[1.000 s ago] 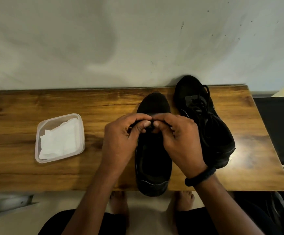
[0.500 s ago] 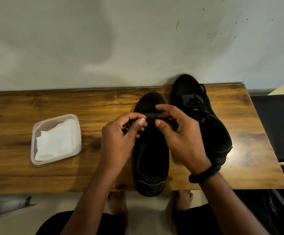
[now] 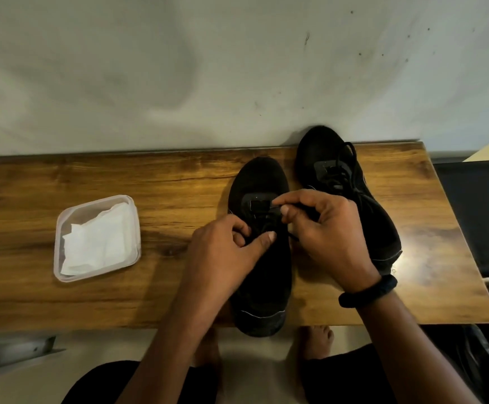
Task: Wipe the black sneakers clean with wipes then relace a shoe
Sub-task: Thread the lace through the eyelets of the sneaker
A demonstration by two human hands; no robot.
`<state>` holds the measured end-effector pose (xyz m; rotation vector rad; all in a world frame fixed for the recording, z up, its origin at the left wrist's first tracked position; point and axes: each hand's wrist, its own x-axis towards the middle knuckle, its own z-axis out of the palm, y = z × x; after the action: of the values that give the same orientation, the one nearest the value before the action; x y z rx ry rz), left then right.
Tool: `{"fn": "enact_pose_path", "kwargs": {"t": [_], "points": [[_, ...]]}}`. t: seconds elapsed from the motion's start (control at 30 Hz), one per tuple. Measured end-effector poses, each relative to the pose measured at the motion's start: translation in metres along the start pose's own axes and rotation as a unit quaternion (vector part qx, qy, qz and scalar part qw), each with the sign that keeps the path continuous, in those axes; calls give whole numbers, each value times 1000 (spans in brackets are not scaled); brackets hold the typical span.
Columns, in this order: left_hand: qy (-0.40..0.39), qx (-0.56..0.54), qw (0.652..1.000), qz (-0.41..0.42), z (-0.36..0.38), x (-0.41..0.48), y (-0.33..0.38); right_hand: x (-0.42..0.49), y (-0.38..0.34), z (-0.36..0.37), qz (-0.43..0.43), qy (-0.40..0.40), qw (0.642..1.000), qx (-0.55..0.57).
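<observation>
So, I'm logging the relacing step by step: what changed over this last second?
The hands, pinched together over the near sneaker, came apart: the left hand drew back toward the person, its grip unclear; the right hand shifted slightly right, pinching the lace. That sneaker, the far sneaker, the wipes tub and the bench stayed put.

Long brown wooden tabletop [image 3: 179, 182]: smooth varnished grain, glossy, with a bright glare patch at the right end.
Near black cloth sneaker [image 3: 262, 287] and far right black cloth sneaker [image 3: 322, 147]: matt woven uppers.
Black cord lace [image 3: 293, 236]: matt.
Square translucent plastic tub [image 3: 97, 201]: smooth, slightly glossy.
White folded wipes [image 3: 97, 243]: soft, creased, matt.
Pale plastered wall [image 3: 179, 68]: matt, mottled, speckled.
</observation>
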<state>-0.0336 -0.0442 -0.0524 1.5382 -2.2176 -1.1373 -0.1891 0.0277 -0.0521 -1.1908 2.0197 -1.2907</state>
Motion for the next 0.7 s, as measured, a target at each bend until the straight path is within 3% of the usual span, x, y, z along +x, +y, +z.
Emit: {"fn": "enact_pose_path", "kwargs": {"t": [0.33,0.7], "points": [[-110,-162,980,-21,-17,7,-13,0,1,-9,-76,-61,994,-48],[-85,-125,988,23,-14,6,-13,-3,-2,-2,-137,-105,969,-177]]}}
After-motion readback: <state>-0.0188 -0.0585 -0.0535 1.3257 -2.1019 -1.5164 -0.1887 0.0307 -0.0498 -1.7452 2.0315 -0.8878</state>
